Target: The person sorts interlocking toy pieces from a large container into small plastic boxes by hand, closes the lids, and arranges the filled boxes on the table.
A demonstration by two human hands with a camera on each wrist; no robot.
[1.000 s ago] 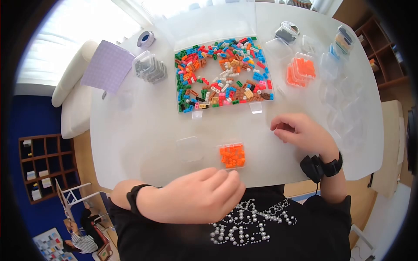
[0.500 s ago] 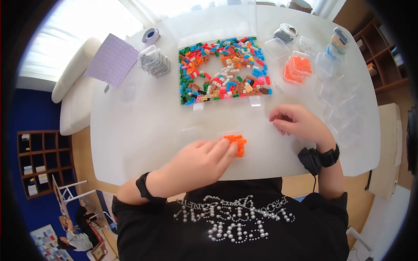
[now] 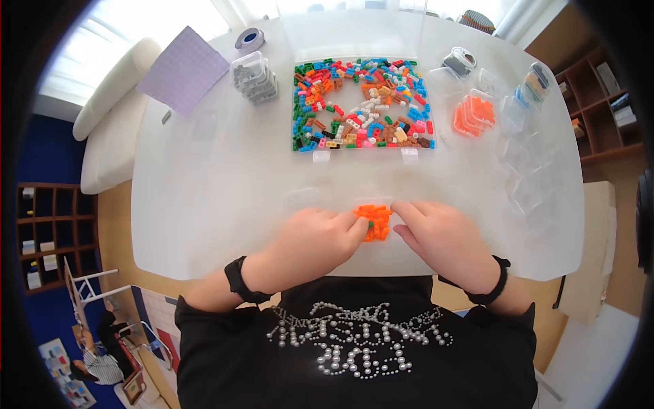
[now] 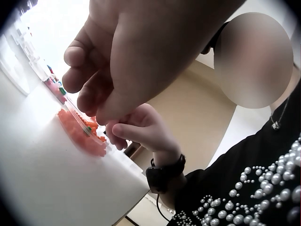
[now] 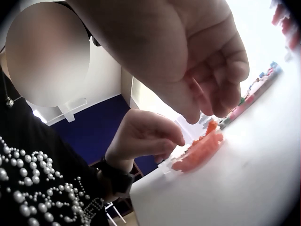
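Note:
A small clear box (image 3: 381, 238) filled with orange toy bricks lies near the table's front edge. From the left, my left hand (image 3: 315, 235) reaches its fingertips over the bricks. A small green brick (image 3: 370, 225) shows among the orange ones, right at those fingertips; in the left wrist view this green piece (image 4: 88, 129) appears below the loosely bent fingers. On the opposite side, my right hand (image 3: 446, 235) has thumb and forefinger spread at the box's right edge. Nothing shows between the fingers in the right wrist view. A clear lid (image 3: 304, 198) lies left of the box.
A large open case (image 3: 434, 140) of mixed bricks stands behind. Stacked orange boxes (image 3: 473, 114) and clear empty boxes (image 3: 535, 163) stand to the right. Stacked grey boxes (image 3: 253, 76), a tape roll (image 3: 249, 39) and a purple sheet (image 3: 184, 71) are at the back left.
My left hand has moved forward from the table's front edge onto the orange bricks. My right hand has come left to the box. The green brick now shows.

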